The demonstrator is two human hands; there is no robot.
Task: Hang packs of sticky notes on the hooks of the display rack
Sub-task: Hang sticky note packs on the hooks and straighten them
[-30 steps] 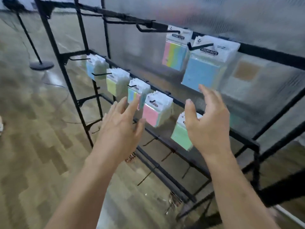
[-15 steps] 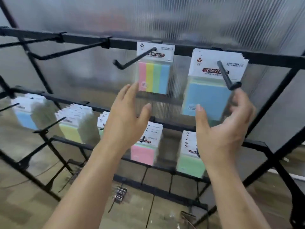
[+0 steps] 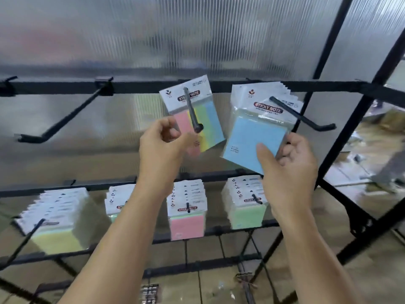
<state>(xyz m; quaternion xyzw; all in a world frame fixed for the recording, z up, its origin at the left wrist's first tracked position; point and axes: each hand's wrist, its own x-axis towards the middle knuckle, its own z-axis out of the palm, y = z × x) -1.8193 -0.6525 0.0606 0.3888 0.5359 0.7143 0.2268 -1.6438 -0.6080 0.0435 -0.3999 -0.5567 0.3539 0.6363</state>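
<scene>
Pinching striped "STICKY NOTE" pack (image 3: 210,119) with left fingers (image 3: 169,128); right fingers (image 3: 263,154) clasp blue "STICKY NOTE" pack (image 3: 247,139).

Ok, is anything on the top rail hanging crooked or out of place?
Yes, both upper packs are askew: the left hand pinches the striped pack and the right hand grips the blue pack, each tilted rather than hanging straight.

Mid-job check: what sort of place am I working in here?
Likely a shop floor or stockroom, though that is not certain. A black display rack with peg hooks, rows of retail-packed sticky notes hanging below, and the blue pack and striped pack held up top point that way.
</scene>
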